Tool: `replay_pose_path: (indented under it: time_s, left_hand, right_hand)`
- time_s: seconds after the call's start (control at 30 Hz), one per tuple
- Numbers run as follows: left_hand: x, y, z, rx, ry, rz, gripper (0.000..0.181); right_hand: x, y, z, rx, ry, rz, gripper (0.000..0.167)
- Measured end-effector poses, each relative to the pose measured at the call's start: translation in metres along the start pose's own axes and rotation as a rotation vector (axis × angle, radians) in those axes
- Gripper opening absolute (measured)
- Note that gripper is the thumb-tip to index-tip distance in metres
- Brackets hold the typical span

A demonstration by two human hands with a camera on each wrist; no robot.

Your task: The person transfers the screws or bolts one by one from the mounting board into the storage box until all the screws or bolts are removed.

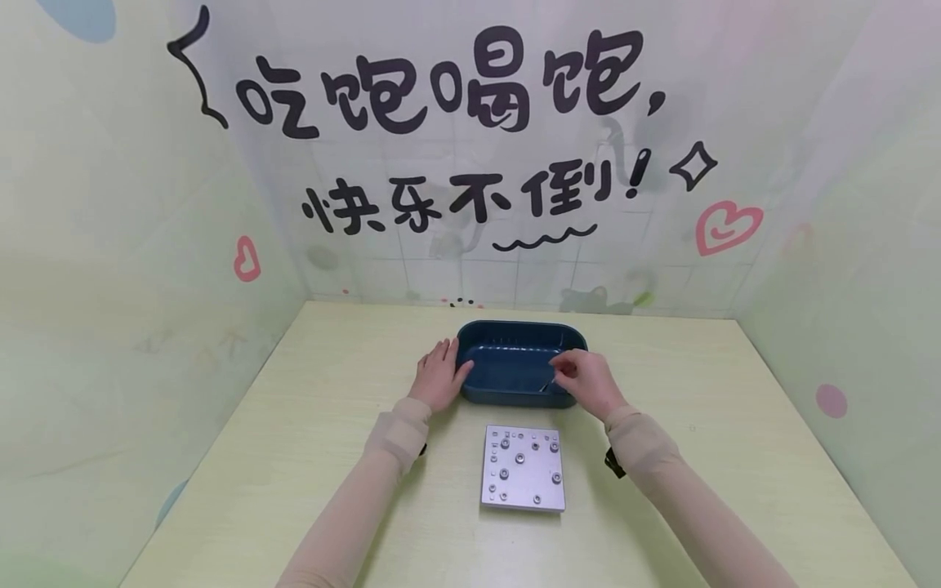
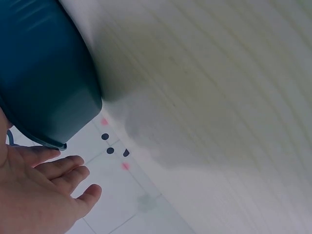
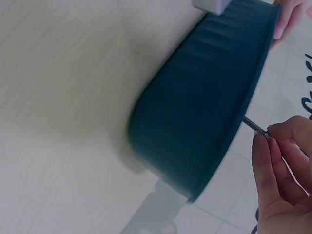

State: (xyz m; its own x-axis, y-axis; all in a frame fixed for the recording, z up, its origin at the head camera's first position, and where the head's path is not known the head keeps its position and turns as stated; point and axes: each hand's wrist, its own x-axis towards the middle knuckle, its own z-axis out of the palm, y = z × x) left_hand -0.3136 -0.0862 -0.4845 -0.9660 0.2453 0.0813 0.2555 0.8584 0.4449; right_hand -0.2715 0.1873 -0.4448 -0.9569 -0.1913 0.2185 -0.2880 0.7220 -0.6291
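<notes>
A dark blue rounded tray [image 1: 507,371] stands towards the back of the table. My right hand [image 1: 591,382] is over its right end and pinches a thin metal bolt [image 3: 255,126] by its head between thumb and fingertips. The bolt's shank slants down past the tray's rim. At the tray's left end my left hand [image 1: 437,377] rests against the wall, its fingers fairly straight and the thumb over the rim. In the left wrist view, those fingers [image 2: 61,173] hold nothing else.
A square silver metal plate [image 1: 524,482] lies in front of the tray, with several socket-head bolts and small holes on its top. The pale wooden table [image 1: 353,376] meets a printed wall sheet [image 1: 441,278] close behind the tray.
</notes>
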Motion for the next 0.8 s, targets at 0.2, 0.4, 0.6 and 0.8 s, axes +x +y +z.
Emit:
replay_pose_path:
  time_s: [0.2, 0.4, 0.6, 0.8]
  left_hand:
    - [-0.001, 0.0, -0.001, 0.006, -0.002, 0.003, 0.065]
    - [0.0, -0.001, 0.0, -0.004, 0.0, -0.003, 0.066]
    - [0.0, -0.001, 0.001, 0.003, 0.002, -0.002, 0.065]
    - [0.0, 0.0, 0.0, 0.006, -0.002, -0.01, 0.066]
  right_hand:
    - [0.004, 0.01, 0.009, -0.051, -0.031, 0.034, 0.018]
    - [0.007, 0.015, 0.017, -0.085, -0.072, 0.05, 0.018]
    - [0.007, 0.014, 0.019, -0.101, -0.101, 0.069, 0.018]
    - [0.009, 0.012, 0.018, -0.092, -0.113, 0.089, 0.018]
